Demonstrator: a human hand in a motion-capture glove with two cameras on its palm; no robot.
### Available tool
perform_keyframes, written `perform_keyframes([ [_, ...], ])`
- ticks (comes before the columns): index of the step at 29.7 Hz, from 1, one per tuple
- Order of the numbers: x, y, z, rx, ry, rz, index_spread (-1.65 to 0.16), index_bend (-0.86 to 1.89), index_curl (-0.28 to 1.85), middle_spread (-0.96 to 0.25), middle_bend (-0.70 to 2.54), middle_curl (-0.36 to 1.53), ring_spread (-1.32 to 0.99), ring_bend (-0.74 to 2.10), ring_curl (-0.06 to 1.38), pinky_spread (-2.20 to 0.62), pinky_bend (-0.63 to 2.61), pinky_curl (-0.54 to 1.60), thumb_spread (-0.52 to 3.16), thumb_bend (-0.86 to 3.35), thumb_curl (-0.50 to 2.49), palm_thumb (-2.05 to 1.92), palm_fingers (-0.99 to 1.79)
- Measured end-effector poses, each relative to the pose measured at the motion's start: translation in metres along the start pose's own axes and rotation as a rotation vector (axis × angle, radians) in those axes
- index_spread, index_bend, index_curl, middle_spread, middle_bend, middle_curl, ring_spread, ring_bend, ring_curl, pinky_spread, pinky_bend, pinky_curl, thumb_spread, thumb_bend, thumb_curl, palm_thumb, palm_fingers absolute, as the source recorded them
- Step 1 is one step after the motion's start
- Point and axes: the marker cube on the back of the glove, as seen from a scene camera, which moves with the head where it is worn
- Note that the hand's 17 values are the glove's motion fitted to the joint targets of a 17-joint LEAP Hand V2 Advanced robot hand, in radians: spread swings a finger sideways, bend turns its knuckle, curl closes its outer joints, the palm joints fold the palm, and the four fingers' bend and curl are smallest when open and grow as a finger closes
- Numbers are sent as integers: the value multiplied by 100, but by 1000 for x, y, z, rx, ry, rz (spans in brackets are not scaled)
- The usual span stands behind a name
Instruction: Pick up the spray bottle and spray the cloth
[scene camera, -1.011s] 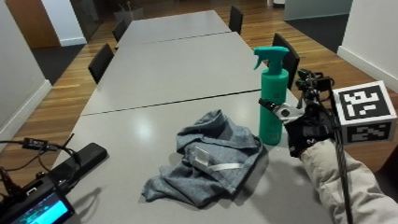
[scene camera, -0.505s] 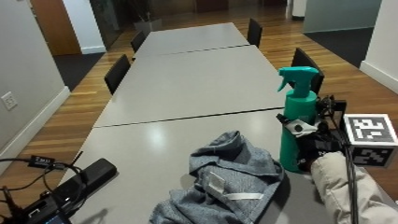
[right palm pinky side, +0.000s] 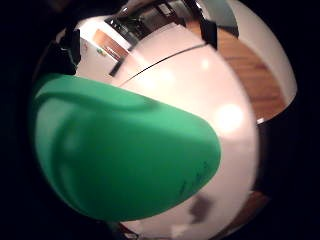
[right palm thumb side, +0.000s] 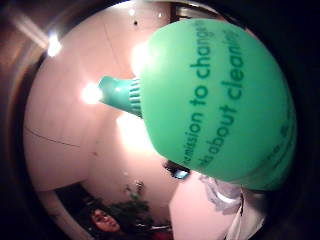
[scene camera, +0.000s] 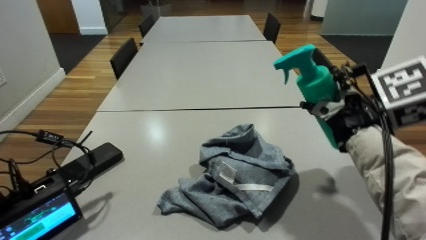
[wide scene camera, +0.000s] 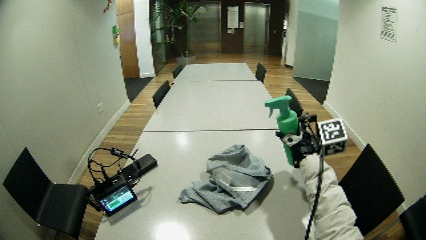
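The green spray bottle (scene camera: 313, 80) is held above the grey table (scene camera: 153, 135), tilted, with its nozzle pointing left. My gloved right hand (scene camera: 349, 117) grips its lower body from the right side. A crumpled grey cloth (scene camera: 233, 175) with a white label lies on the table below and to the left of the bottle. The wide outside view shows the bottle (wide scene camera: 285, 117), hand (wide scene camera: 303, 145) and cloth (wide scene camera: 229, 177) the same way. The bottle's green body fills both palm views (right palm pinky side: 120, 160) (right palm thumb side: 220, 100), close against the palm.
A black device (scene camera: 86, 162) with cables and a small lit screen (scene camera: 40, 217) sits at the table's near left corner. A second grey table (scene camera: 200, 70) continues beyond, with black chairs (scene camera: 123, 55) along both sides.
The bottle, earlier standing upright on the table beside the cloth with my hand round it, is now raised and tilted. The outside camera has shifted too.
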Motion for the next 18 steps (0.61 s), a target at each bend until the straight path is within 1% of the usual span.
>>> perform_keyframes([
  [5, -89, -24, 5, -166, 498, -193, -30, 15, 39, -8, 44, 44, -12, 54, 40, -8, 36, 35, 58, 4, 60, 118, 87],
  [8, -110, -29, 15, -239, 713, -271, -30, 14, 39, -8, 43, 44, -12, 53, 40, -9, 35, 35, 57, 2, 60, 119, 88],
  [12, -112, -32, 27, -275, 890, -327, -29, 14, 39, -8, 41, 45, -13, 51, 41, -9, 34, 36, 55, 0, 61, 120, 89],
  [18, -113, -30, 43, -310, 1007, -353, -29, 14, 38, -8, 39, 46, -13, 50, 41, -10, 32, 37, 54, -2, 62, 121, 90],
])
